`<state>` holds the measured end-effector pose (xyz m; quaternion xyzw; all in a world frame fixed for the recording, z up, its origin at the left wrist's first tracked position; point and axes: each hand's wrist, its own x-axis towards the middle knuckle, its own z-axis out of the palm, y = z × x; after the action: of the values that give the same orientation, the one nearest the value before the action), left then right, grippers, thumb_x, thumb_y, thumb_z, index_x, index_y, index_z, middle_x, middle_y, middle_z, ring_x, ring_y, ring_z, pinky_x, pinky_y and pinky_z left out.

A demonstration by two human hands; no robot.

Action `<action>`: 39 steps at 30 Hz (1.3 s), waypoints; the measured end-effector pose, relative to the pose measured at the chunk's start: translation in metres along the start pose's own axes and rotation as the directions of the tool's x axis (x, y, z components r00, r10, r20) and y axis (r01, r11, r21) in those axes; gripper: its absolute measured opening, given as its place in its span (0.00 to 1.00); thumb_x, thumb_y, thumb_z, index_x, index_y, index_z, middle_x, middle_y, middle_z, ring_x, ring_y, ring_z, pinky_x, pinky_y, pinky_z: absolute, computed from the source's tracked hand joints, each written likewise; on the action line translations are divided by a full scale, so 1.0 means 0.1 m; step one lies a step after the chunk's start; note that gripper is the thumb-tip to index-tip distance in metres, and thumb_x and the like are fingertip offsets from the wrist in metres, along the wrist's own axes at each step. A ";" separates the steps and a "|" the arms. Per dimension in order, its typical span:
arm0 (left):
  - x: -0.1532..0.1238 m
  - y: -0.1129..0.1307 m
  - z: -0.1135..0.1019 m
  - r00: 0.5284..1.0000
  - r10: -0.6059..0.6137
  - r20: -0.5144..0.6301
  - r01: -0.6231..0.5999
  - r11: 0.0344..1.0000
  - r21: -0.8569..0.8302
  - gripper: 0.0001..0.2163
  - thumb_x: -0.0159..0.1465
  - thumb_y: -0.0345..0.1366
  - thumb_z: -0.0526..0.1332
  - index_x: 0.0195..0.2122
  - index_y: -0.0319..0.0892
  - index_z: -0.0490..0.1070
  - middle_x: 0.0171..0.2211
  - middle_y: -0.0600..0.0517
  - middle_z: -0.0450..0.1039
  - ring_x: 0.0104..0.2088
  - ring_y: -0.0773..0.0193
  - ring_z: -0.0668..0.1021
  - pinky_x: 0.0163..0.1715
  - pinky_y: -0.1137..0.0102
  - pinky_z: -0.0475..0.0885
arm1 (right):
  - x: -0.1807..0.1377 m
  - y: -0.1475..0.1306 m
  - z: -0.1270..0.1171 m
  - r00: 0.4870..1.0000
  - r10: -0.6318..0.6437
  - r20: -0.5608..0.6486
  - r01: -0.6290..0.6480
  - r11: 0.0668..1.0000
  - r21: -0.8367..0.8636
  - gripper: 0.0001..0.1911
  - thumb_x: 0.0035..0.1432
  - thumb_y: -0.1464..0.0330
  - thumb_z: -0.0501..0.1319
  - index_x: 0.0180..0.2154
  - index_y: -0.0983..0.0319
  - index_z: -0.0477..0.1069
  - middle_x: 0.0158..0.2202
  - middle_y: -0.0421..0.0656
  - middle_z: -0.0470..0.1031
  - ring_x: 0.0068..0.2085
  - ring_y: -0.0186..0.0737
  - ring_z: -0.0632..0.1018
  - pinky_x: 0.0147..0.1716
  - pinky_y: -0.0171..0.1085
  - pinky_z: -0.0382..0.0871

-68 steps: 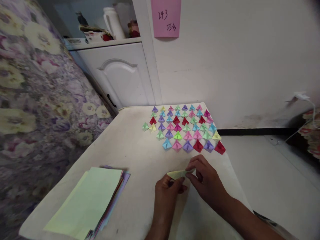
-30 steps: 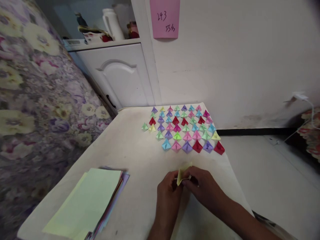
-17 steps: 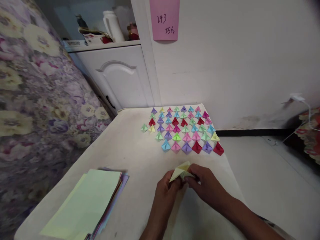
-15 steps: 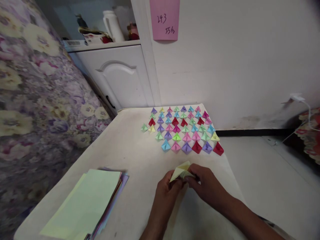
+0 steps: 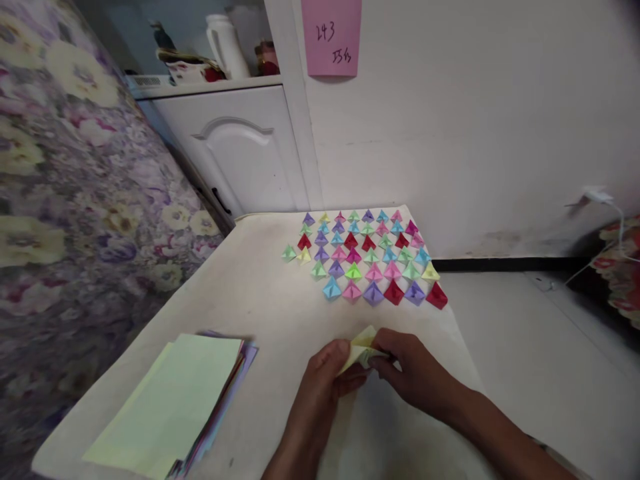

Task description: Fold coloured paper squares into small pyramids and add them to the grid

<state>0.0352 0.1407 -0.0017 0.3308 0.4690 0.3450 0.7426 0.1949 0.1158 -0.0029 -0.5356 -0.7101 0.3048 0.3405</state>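
A pale yellow piece of folded paper [image 5: 361, 347] is held just above the table, between my two hands. My left hand [image 5: 325, 373] grips its left side, with the thumb on top and the fingers beneath. On the right edge, my right hand [image 5: 407, 360] pinches the paper between thumb and fingers. Parts of the paper are hidden behind the fingers. Beyond my hands, several rows of small folded paper boats [image 5: 373, 293] in many colours stand on the table.
A stack of coloured paper sheets [image 5: 175, 400], light green on top, lies at the left of the white table [image 5: 240, 310]. A floral curtain [image 5: 90, 233] hangs at the left. Behind are a white cabinet [image 5: 240, 160] and a wall with a pink note [image 5: 331, 40].
My left hand has turned and shifted slightly, its thumb now on top of the folded paper. The right hand keeps its pinch in nearly the same place.
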 end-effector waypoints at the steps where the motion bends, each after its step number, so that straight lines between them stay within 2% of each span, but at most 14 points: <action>1: -0.01 0.01 0.01 1.000 0.030 0.008 -0.030 0.999 0.025 0.17 0.52 0.49 0.62 0.33 0.39 0.72 0.32 0.47 0.76 0.33 0.60 0.77 0.35 0.68 0.70 | 0.00 -0.01 0.00 1.000 0.011 0.006 -0.011 1.000 0.003 0.06 0.53 0.76 0.54 0.26 0.61 0.63 0.26 0.37 0.67 0.27 0.32 0.68 0.26 0.31 0.59; 4: -0.02 0.00 0.02 0.997 0.076 0.028 -0.077 0.996 0.034 0.14 0.52 0.46 0.63 0.30 0.39 0.72 0.30 0.49 0.74 0.31 0.64 0.75 0.35 0.70 0.69 | 0.01 -0.02 -0.01 0.998 0.053 0.025 -0.054 0.998 0.019 0.06 0.53 0.75 0.55 0.25 0.62 0.63 0.25 0.37 0.68 0.26 0.32 0.68 0.26 0.31 0.59; 7: 0.03 -0.03 0.00 0.996 0.082 0.040 -0.083 0.996 0.034 0.13 0.51 0.43 0.65 0.32 0.39 0.72 0.29 0.51 0.73 0.29 0.65 0.74 0.31 0.72 0.69 | 0.01 -0.04 -0.01 0.996 0.088 0.032 -0.091 0.993 0.077 0.07 0.54 0.74 0.55 0.24 0.62 0.63 0.23 0.37 0.68 0.25 0.32 0.68 0.25 0.31 0.59; 11: 0.08 -0.07 -0.04 0.990 0.138 0.026 -0.140 0.983 0.116 0.12 0.53 0.41 0.64 0.34 0.39 0.72 0.28 0.52 0.71 0.27 0.68 0.72 0.27 0.75 0.68 | 0.02 -0.03 0.04 0.992 0.115 0.043 -0.121 0.978 0.168 0.08 0.56 0.73 0.53 0.26 0.62 0.65 0.22 0.37 0.69 0.25 0.32 0.69 0.24 0.31 0.60; 16: 0.08 -0.08 -0.04 0.972 0.235 0.006 -0.234 0.962 0.141 0.19 0.52 0.38 0.65 0.45 0.43 0.70 0.30 0.54 0.69 0.26 0.70 0.71 0.26 0.76 0.67 | 0.01 0.00 0.10 0.991 0.135 0.008 -0.134 0.979 0.156 0.08 0.55 0.72 0.54 0.25 0.62 0.66 0.21 0.36 0.68 0.24 0.32 0.69 0.24 0.31 0.60; 18: 0.07 -0.08 -0.04 0.969 0.245 0.013 -0.244 0.956 0.163 0.18 0.53 0.37 0.64 0.46 0.43 0.70 0.27 0.55 0.68 0.25 0.71 0.70 0.26 0.77 0.66 | 0.01 0.01 0.11 0.987 0.160 0.023 -0.162 0.964 0.209 0.08 0.55 0.72 0.53 0.26 0.62 0.66 0.21 0.36 0.68 0.24 0.32 0.69 0.23 0.30 0.62; 21: 0.05 -0.08 -0.04 0.972 0.232 0.031 -0.233 0.946 0.227 0.14 0.54 0.37 0.63 0.42 0.41 0.73 0.22 0.57 0.66 0.23 0.71 0.70 0.26 0.76 0.65 | 0.02 0.03 0.12 0.975 0.214 0.065 -0.223 0.918 0.329 0.07 0.56 0.71 0.53 0.27 0.63 0.66 0.23 0.37 0.68 0.24 0.31 0.71 0.22 0.29 0.64; 24: 0.06 -0.09 -0.04 0.972 0.232 0.032 -0.232 0.939 0.255 0.12 0.55 0.39 0.62 0.39 0.40 0.73 0.23 0.55 0.70 0.25 0.68 0.71 0.26 0.75 0.65 | 0.04 0.06 0.14 0.964 0.247 0.095 -0.265 0.876 0.403 0.06 0.55 0.70 0.54 0.27 0.63 0.66 0.24 0.37 0.68 0.23 0.31 0.71 0.20 0.29 0.66; 27: 0.07 -0.10 -0.04 0.970 0.243 0.004 -0.236 0.938 0.255 0.11 0.57 0.41 0.60 0.36 0.40 0.73 0.25 0.53 0.72 0.25 0.68 0.72 0.26 0.75 0.66 | 0.04 0.07 0.16 0.963 0.253 0.093 -0.269 0.871 0.412 0.06 0.54 0.70 0.54 0.26 0.62 0.66 0.23 0.37 0.67 0.22 0.31 0.70 0.20 0.29 0.67; 31: 0.09 -0.10 -0.04 0.971 0.237 -0.033 -0.221 0.943 0.250 0.09 0.56 0.41 0.61 0.30 0.39 0.72 0.22 0.54 0.71 0.23 0.69 0.71 0.24 0.75 0.66 | 0.04 0.08 0.17 0.965 0.243 0.102 -0.263 0.874 0.408 0.07 0.54 0.70 0.54 0.25 0.63 0.65 0.22 0.36 0.66 0.22 0.30 0.70 0.20 0.29 0.67; 39: 0.10 -0.09 -0.06 0.976 0.218 0.022 -0.215 0.931 0.293 0.09 0.55 0.39 0.62 0.25 0.38 0.68 0.19 0.56 0.68 0.21 0.71 0.69 0.22 0.77 0.65 | 0.04 0.09 0.17 0.967 0.234 0.098 -0.254 0.873 0.418 0.07 0.55 0.70 0.55 0.26 0.63 0.66 0.22 0.36 0.65 0.22 0.31 0.71 0.21 0.29 0.67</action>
<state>0.0349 0.1453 -0.0156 0.4854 0.4796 0.3531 0.6401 0.1853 0.1202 -0.0190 -0.5263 -0.5604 0.5051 0.3922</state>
